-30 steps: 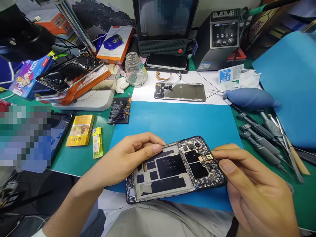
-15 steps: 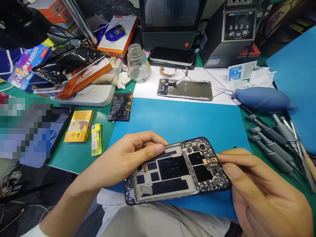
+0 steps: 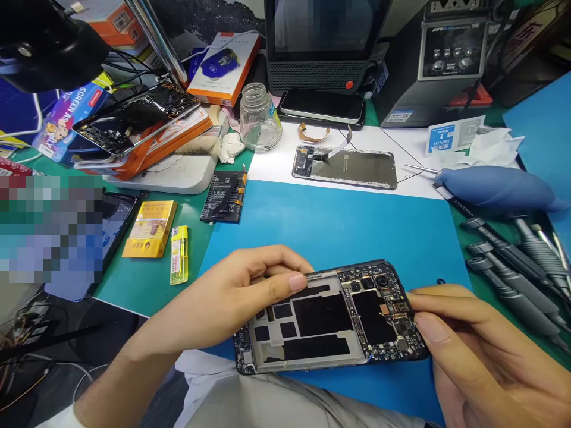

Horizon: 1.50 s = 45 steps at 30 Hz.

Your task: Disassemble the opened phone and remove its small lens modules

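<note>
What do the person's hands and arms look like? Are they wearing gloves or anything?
No gloves. Both the left hand and the right hand are bare, with short, plain fingernails and no rings showing. The left forearm is bare too, with just a bit of white sleeve at the bottom edge.
</note>
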Tool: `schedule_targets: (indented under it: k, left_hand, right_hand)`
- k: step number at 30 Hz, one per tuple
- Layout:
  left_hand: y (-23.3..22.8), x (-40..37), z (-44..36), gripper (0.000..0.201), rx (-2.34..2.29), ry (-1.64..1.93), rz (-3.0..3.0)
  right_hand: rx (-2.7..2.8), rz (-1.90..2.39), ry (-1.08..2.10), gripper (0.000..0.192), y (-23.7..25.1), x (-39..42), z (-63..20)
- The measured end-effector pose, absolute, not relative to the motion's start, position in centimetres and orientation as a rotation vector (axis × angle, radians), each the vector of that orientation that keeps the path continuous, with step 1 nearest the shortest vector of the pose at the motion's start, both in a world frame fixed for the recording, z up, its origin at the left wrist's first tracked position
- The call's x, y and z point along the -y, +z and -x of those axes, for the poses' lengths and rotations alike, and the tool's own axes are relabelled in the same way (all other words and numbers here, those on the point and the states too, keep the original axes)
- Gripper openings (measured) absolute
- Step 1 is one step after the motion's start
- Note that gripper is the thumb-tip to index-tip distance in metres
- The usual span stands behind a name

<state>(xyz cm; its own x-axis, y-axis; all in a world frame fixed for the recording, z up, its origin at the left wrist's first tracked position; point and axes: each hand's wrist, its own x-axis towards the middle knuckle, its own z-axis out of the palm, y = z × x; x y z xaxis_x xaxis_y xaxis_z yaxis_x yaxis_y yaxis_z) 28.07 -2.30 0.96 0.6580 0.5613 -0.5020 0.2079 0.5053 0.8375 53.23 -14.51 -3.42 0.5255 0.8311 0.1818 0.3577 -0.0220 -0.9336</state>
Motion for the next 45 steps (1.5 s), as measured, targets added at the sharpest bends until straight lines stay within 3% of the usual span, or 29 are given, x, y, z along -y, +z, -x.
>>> schedule_targets:
  k: [7, 22, 28, 34, 39, 45]
  left_hand:
    - [0.8, 2.5, -28.1, 0.028, -0.893, 0.228, -1.084]
    - [0.6, 2.7, -27.8, 0.033, -0.886, 0.181, -1.039]
    - [0.6, 2.8, -27.8, 0.03, -0.87, 0.19, -0.971]
    - [0.9, 2.5, -27.9, 0.026, -0.849, 0.211, -0.97]
    - [0.5, 2.5, -27.4, 0.041, -0.887, 0.239, -0.979]
    - [1.5, 2.6, -27.5, 0.041, -0.917, 0.284, -0.792]
  right_hand:
    - [0.925, 1.642, 0.584, 0.036, -2.7, 12.8, -54.2]
    - [0.854, 1.586, 0.702, 0.042, -1.7, 11.3, -54.2]
    - [0.823, 1.571, 0.756, 0.038, -2.5, 13.2, -53.9]
    - [0.877, 1.526, 0.8, 0.012, -3.5, 15.6, -53.8]
    - [0.906, 1.479, 0.773, 0.013, -2.2, 14.9, -53.7]
    - [0.912, 1.446, 0.766, 0.015, -1.7, 14.0, -53.5]
